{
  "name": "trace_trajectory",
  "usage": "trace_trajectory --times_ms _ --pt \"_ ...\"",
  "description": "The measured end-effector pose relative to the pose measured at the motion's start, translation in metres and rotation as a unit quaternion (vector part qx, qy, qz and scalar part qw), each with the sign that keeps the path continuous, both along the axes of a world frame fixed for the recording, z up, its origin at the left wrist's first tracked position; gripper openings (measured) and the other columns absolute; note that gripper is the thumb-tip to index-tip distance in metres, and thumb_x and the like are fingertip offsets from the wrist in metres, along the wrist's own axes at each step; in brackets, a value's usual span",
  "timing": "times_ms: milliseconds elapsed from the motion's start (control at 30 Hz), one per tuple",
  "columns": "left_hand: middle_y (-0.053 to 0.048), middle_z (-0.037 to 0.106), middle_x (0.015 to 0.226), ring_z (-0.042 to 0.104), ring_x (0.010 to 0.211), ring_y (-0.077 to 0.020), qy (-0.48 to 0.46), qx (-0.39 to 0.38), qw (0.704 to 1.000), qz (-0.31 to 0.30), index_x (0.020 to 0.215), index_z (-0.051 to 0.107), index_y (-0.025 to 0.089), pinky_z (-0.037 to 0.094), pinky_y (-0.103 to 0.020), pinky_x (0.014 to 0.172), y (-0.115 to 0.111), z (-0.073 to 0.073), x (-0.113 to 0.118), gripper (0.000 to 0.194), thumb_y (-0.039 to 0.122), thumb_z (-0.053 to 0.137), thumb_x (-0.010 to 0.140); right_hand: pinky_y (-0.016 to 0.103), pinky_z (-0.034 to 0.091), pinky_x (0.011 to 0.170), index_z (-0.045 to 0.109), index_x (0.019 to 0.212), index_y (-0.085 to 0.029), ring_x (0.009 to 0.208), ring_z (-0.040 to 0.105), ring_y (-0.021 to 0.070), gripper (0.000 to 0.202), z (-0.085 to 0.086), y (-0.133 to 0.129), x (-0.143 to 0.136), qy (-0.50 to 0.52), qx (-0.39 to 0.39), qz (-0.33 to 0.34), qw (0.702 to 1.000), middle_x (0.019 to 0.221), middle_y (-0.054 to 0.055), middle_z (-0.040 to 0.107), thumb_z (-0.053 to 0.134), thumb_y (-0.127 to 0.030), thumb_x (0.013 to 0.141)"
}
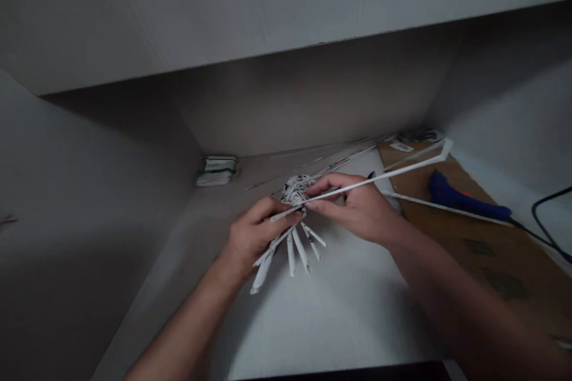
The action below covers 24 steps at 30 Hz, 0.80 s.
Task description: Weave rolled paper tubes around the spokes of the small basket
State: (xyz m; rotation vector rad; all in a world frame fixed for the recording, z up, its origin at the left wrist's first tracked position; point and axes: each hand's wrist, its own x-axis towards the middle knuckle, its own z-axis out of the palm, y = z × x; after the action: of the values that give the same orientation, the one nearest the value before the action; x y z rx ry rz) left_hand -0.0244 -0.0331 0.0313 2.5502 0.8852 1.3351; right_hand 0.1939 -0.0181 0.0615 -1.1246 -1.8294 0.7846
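Observation:
A small woven piece of rolled paper (295, 190) is held between both hands, with several short paper tubes (299, 250) fanning out below it. My left hand (257, 229) is closed on its lower left side. From the right, my right hand (357, 202) pinches a long white paper strip (384, 175) where it meets the woven piece. That strip runs up to the right and bends sharply at its far part. Fingers hide part of the weave.
Long thin paper sticks (339, 161) lie behind the hands. A blue glue gun (465, 199) with a black cable rests on brown cardboard (491, 256) at right. A white and green packet (217, 171) sits back left. Pale walls surround the white surface, with a panel overhead.

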Motion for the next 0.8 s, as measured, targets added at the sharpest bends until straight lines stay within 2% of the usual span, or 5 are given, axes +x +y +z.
trace_trajectory --times_ms 200,533,633,733,800 --pt "-0.007 0.067 0.101 0.065 0.090 -0.0144 0.053 0.133 0.989 0.034 0.115 0.065 0.020 0.054 -0.026 0.075 0.003 -0.002 -0.004 0.032 0.014 0.065 0.084 0.024 0.036 0.054 0.066 0.078 -0.019 0.062 0.049 0.0110 0.016 -0.006 0.001 -0.007 0.065 -0.024 0.020 0.997 0.068 -0.001 0.060 0.068 -0.034 0.080" --pt "-0.008 0.066 0.102 0.064 0.092 -0.0155 0.098 0.171 0.979 0.061 0.110 0.062 0.016 0.054 -0.026 0.080 0.001 0.004 -0.004 0.021 0.018 0.056 0.090 0.024 0.034 0.043 0.059 0.061 -0.018 0.048 0.051 0.0114 0.045 -0.001 -0.019 -0.024 0.108 -0.205 0.112 0.966 0.056 0.001 0.059 0.045 -0.048 0.092" --pt "-0.008 0.066 0.104 0.063 0.094 -0.0167 0.119 0.155 0.979 0.058 0.113 0.060 0.017 0.054 -0.027 0.080 0.000 0.008 -0.005 0.022 0.019 0.051 0.093 0.027 0.041 0.054 0.064 0.068 -0.020 0.058 0.056 0.0134 0.036 0.006 -0.027 -0.019 0.021 0.021 -0.007 1.000 0.062 0.001 0.062 0.050 -0.043 0.092" --pt "-0.008 0.067 0.103 0.063 0.095 -0.0170 0.131 0.142 0.980 0.047 0.114 0.059 0.018 0.053 -0.029 0.081 0.001 0.007 -0.003 0.023 0.018 0.050 0.093 0.035 0.046 0.080 0.068 0.098 -0.021 0.090 0.061 0.0201 0.017 0.004 -0.019 -0.013 -0.092 0.259 -0.132 0.952 0.094 0.006 0.070 0.054 -0.029 0.091" --pt "-0.008 0.066 0.102 0.062 0.096 -0.0172 0.137 0.139 0.980 0.030 0.113 0.060 0.017 0.052 -0.030 0.082 0.002 0.005 -0.001 0.022 0.017 0.050 0.093 0.041 0.040 0.094 0.063 0.117 -0.019 0.114 0.053 0.0256 0.028 -0.002 -0.012 -0.011 -0.179 0.306 -0.143 0.924 0.120 0.009 0.065 0.052 -0.023 0.092"
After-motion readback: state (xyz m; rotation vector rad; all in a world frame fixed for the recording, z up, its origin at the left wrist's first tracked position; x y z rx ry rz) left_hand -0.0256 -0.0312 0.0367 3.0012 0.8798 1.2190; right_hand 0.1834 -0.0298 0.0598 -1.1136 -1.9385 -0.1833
